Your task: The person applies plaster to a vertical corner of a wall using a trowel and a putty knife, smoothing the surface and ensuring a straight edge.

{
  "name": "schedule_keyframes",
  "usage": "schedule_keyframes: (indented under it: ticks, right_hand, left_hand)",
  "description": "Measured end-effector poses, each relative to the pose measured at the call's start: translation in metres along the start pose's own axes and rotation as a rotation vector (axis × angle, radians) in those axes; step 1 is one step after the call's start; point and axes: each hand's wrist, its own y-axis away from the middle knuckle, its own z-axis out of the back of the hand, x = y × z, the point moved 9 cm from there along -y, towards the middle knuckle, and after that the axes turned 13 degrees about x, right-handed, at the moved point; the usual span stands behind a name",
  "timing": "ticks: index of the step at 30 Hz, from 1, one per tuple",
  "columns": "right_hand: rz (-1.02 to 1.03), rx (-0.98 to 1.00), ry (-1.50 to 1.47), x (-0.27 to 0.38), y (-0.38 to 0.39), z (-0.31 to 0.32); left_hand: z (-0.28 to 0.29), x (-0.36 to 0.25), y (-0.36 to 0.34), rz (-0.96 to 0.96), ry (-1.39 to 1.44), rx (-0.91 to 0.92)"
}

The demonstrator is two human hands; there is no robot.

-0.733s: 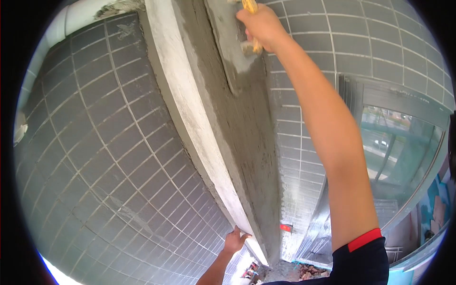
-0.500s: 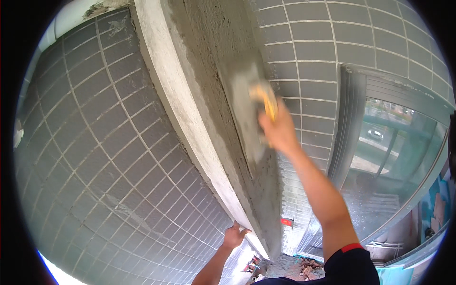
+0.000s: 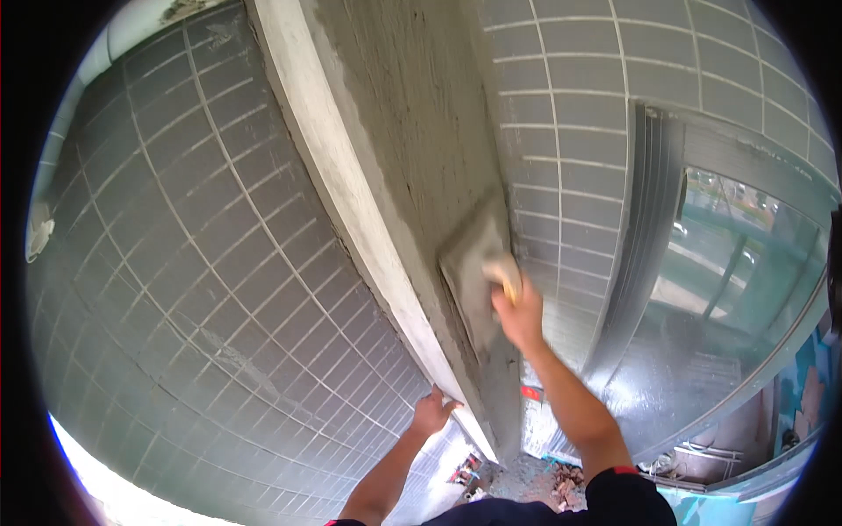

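Observation:
My right hand (image 3: 521,314) is closed round the yellowish handle of a plastering float (image 3: 474,279). The float's broad, mortar-smeared plate lies against the wet grey mortar (image 3: 412,114) that coats a tall narrow column face; slight blur softens the float. Along the left edge of this mortar runs a long whitish straight board (image 3: 351,202). Low on the board, my left hand (image 3: 431,414) grips its edge, with fingers on the left side and the thumb across the front.
Grey tiled wall (image 3: 202,263) spreads to the left, with more tiles (image 3: 588,131) right of the column. A metal-framed window (image 3: 649,237) stands at right. Something red (image 3: 531,394) sits beside the column's lower part. Broken rubble (image 3: 568,482) lies on the ground below; a white pipe (image 3: 132,33) crosses upper left.
My right hand has drawn the float down the column, leaving the mortar above it smoother. My left hand stays on the board's lower end. The view has shifted slightly.

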Motion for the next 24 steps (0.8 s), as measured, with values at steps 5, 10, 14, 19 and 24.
schedule_keyframes:
  ticks: [5, 10, 14, 19, 24]
  right_hand:
    - [0.198, 0.015, -0.002, 0.185, -0.128, 0.012]
    - [0.201, 0.198, -0.086, 0.257, -0.16, 0.017]
    - [0.141, 0.172, 0.076, 0.153, -0.101, -0.003]
    - [-0.16, 0.216, 0.045, -0.058, 0.071, -0.012]
    - [-0.391, 0.201, -0.006, -0.214, 0.18, -0.024]
  left_hand:
    - [0.007, -0.011, 0.002, -0.091, 0.028, -0.07]
    - [0.011, -0.011, -0.001, -0.108, 0.031, -0.079]
    - [0.005, -0.01, 0.004, -0.1, 0.077, -0.067]
    - [0.01, -0.019, 0.002, -0.135, 0.1, -0.075]
    - [0.007, -0.013, 0.0, -0.09, 0.088, 0.032]
